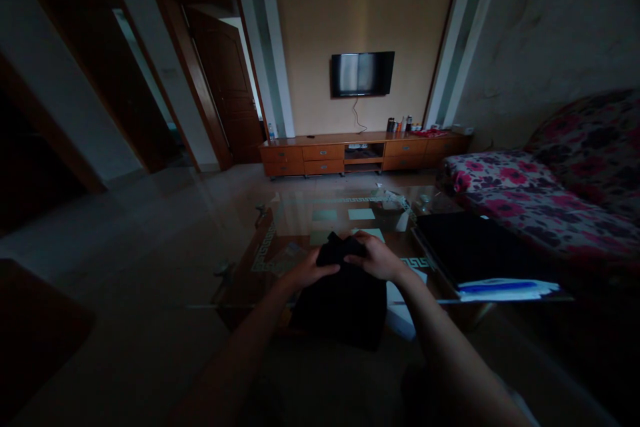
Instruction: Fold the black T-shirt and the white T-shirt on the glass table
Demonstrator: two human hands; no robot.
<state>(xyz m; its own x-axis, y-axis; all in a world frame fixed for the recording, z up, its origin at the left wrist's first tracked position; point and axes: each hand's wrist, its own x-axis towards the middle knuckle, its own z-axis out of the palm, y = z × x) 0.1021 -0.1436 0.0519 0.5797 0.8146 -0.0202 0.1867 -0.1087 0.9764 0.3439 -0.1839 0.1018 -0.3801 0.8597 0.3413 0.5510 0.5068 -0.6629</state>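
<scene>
A black cloth, perhaps a garment [345,307], hangs from both my hands over the near edge of the glass table [240,287]. Its upper part is bunched up between them. My left hand [311,271] grips the bunched cloth from the left, thumb lying across the front. On the other side my right hand [374,255] pinches the cloth, with the thumb in front and the fingers behind. The dim light hides the folds and the exact kind of garment. To the right lies a flat stack of dark folded cloth [485,250] with white and blue layers [510,289] at its near edge.
A flower-patterned sofa [540,197] stands on the right. Beyond the table a low wooden cabinet [325,157] holds bottles and jars [400,125], below a wall television [363,75]. A dark brown piece of furniture [45,313] is at the left. A wooden door [225,87] stands ajar.
</scene>
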